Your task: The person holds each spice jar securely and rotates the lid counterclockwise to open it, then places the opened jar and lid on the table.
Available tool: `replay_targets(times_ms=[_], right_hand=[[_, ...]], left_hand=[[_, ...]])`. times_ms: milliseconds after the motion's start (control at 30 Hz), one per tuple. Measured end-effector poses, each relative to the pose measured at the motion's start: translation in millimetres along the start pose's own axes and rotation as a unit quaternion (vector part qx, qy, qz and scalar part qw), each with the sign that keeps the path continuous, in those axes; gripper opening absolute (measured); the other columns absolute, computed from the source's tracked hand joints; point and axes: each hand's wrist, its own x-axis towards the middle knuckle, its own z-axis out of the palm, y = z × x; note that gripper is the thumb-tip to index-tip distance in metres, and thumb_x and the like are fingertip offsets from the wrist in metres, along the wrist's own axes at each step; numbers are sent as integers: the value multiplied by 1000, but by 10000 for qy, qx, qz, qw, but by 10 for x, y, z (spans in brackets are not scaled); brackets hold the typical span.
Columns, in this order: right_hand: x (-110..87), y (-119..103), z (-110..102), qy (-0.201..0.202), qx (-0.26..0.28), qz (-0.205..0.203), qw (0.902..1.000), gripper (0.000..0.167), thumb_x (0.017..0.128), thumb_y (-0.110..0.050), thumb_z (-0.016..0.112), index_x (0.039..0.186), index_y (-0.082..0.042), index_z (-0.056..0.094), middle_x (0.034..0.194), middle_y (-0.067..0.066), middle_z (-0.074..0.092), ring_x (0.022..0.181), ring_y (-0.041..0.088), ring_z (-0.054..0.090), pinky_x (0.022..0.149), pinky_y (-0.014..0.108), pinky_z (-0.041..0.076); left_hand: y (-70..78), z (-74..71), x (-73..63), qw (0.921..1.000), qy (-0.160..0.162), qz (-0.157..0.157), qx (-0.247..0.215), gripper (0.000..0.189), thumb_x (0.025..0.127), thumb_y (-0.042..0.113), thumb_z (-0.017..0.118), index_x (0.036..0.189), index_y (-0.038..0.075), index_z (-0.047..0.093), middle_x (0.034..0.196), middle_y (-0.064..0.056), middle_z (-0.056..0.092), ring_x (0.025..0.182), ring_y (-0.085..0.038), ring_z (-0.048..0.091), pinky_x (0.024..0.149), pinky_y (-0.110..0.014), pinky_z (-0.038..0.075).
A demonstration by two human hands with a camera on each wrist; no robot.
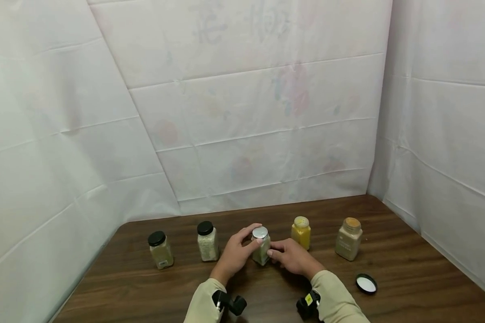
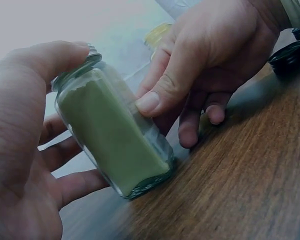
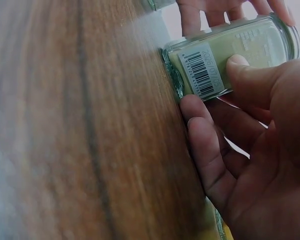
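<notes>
A square glass jar of green powder with a silvery round top stands on the table between both hands. My left hand holds it from the left around the neck, the thumb near the rim in the left wrist view. From the other side my right hand pinches the jar's lower body, its thumb beside a barcode label. Whether the silvery top is a lid or a seal, I cannot tell. Just behind the right hand is a yellow jar without a black lid.
Two black-lidded jars stand to the left, one greenish, one pale. At the right stands a jar with an orange-brown top. A black lid lies white side up on the wooden table. White sheets enclose the table.
</notes>
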Motion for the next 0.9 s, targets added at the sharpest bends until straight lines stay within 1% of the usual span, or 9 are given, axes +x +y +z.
replay_targets(times_ms=[167, 300, 500, 600, 767, 900], right_hand=[[3, 5, -6, 5, 47, 21, 10000, 37, 103, -24, 58, 135, -6, 63, 88, 3, 67, 79, 19, 61, 64, 32, 52], [-1, 13, -15, -34, 65, 67, 10000, 38, 103, -26, 58, 136, -6, 62, 90, 3, 67, 81, 18, 62, 65, 32, 52], [1, 28, -15, -54, 89, 113, 9999, 40, 103, -27, 58, 137, -6, 61, 92, 2, 68, 83, 17, 62, 66, 32, 53], [10, 38, -8, -54, 65, 140, 9999, 40, 103, -28, 58, 137, -7, 61, 92, 1, 68, 82, 16, 62, 66, 32, 53], [18, 41, 0, -43, 52, 171, 9998, 39, 104, -29, 58, 137, -8, 62, 91, 1, 67, 81, 17, 62, 66, 32, 53], [15, 26, 7, -25, 87, 184, 9998, 39, 103, -28, 58, 136, -7, 62, 91, 1, 67, 81, 17, 61, 66, 33, 53]], left_hand=[[13, 14, -1, 9995, 66, -8, -307, 41, 98, 32, 67, 138, 31, 59, 125, 3, 65, 117, -17, 59, 98, -39, 46], [13, 24, -1, 9993, 124, 34, -355, 42, 98, 27, 67, 139, 23, 59, 123, -2, 65, 115, -21, 59, 96, -37, 47], [9, 33, 4, 9989, 175, -69, -426, 43, 97, 19, 68, 139, 13, 58, 124, -9, 64, 116, -29, 58, 94, -37, 47], [9, 29, 1, 9987, 180, -111, -464, 44, 97, 19, 69, 138, 14, 58, 124, -9, 64, 117, -29, 57, 94, -37, 46], [-7, 15, -9, 9978, 180, -129, -618, 44, 95, 20, 71, 138, 19, 59, 124, -5, 65, 116, -23, 58, 95, -36, 46], [-20, 3, -13, 9968, 177, -154, -758, 45, 95, 19, 71, 138, 17, 58, 124, -7, 65, 113, -26, 59, 94, -39, 46]])
